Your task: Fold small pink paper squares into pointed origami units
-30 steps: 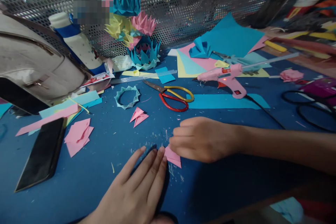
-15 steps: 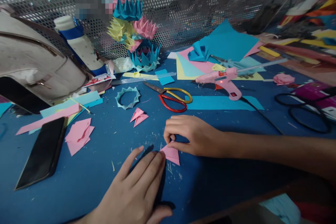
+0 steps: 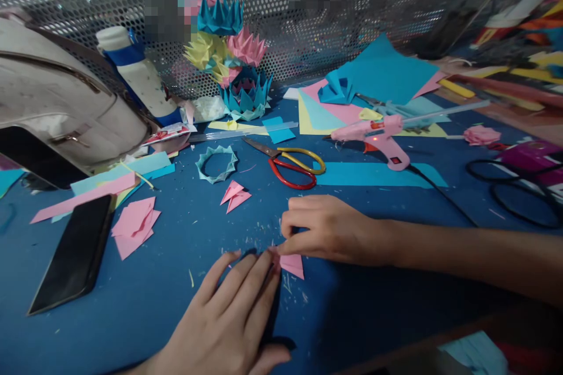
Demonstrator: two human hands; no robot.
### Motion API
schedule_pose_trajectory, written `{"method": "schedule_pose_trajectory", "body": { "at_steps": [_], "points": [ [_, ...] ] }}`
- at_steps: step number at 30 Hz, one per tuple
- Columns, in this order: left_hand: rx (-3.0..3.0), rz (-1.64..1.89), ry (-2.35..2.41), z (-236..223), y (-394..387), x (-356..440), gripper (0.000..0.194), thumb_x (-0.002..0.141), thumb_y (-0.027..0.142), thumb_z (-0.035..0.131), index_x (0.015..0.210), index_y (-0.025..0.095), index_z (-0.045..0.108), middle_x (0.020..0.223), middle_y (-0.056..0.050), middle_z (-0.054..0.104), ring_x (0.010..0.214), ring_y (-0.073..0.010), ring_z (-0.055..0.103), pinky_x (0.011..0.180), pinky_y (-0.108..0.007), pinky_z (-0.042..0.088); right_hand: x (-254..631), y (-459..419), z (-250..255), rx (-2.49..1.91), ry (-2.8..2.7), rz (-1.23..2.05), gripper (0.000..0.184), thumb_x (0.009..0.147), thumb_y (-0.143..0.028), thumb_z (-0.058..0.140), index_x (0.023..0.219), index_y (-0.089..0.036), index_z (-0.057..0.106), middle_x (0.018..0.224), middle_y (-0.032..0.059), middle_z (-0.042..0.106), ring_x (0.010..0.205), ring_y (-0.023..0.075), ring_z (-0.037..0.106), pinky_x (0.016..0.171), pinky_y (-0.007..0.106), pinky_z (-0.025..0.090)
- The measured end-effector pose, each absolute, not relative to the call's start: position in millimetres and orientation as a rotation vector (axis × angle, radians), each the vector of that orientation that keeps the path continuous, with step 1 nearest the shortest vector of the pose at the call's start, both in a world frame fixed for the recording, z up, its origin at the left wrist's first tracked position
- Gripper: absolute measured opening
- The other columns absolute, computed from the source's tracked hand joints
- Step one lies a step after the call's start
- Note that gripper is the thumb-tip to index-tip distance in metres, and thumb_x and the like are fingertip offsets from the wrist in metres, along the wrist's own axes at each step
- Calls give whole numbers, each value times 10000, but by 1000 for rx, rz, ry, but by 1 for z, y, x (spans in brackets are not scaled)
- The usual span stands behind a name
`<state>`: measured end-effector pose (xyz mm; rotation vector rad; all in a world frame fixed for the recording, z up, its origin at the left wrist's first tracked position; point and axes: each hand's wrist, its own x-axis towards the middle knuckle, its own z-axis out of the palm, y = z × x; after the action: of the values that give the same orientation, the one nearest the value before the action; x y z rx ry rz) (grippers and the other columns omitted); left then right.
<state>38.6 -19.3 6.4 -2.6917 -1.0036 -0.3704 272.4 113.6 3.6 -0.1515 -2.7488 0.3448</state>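
While the left grip (image 3: 224, 319) is lying flat and unclenched, the right grip (image 3: 328, 231) is touching pink paper (image 3: 292, 266), whether it is pinching being unclear, the paper resting on the counter (image 3: 145, 290) between both grips, scissors (image 3: 292, 184) lying beyond the right grip.

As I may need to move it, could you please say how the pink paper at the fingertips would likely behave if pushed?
The pink paper looks small and thin, so probably light and bendable. Lying flat, it would likely slide rather than roll.
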Motion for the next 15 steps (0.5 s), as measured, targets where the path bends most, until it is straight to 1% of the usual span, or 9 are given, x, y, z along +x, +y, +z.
{"method": "schedule_pose_trajectory", "body": {
  "at_steps": [3, 6, 9, 12, 15],
  "points": [
    [-2704, -361, -987, 5, -20, 39, 597, 1057, 575, 383, 1254, 106, 695, 1306, -106, 688, 1160, -242, 576, 1198, -399, 143, 272, 114, 6, -149, -2787, 350, 283, 1062, -303, 453, 982, -235, 716, 934, 18, 615, 793, 172, 412, 677, 314, 276],
    [-2695, -377, -994, 7, -20, 38, 609, 1068, 573, 348, 1247, 107, 696, 1279, -90, 706, 1133, -231, 584, 1120, -378, 242, 273, 114, 15, -174, -2844, 350, 283, 1046, -363, 490, 948, -229, 720, 912, 25, 612, 788, 184, 407, 679, 326, 273],
    [-2703, -339, -955, 9, -19, 37, 595, 1070, 566, 358, 1244, 109, 696, 1278, -86, 707, 1127, -232, 588, 1017, -368, 319, 278, 113, 26, -207, -2934, 271, 299, 1025, -328, 532, 803, -206, 692, 834, 32, 604, 781, 198, 409, 684, 346, 263],
    [-2699, -363, -948, 6, -20, 37, 589, 1067, 567, 372, 1236, 105, 697, 1264, -94, 713, 1122, -232, 589, 1008, -367, 323, 283, 111, 34, -281, -3021, 196, 297, 981, -297, 592, 706, -202, 654, 761, 42, 592, 769, 210, 425, 671, 360, 252],
    [-2673, -493, -1015, -3, -23, 38, 600, 1080, 548, 328, 1239, 94, 688, 1260, -109, 710, 1129, -242, 580, 1080, -392, 273, 285, 112, 33, -335, -3031, 228, 309, 980, -286, 584, 693, -193, 649, 731, 44, 590, 760, 207, 448, 665, 354, 270]
  ]
}}
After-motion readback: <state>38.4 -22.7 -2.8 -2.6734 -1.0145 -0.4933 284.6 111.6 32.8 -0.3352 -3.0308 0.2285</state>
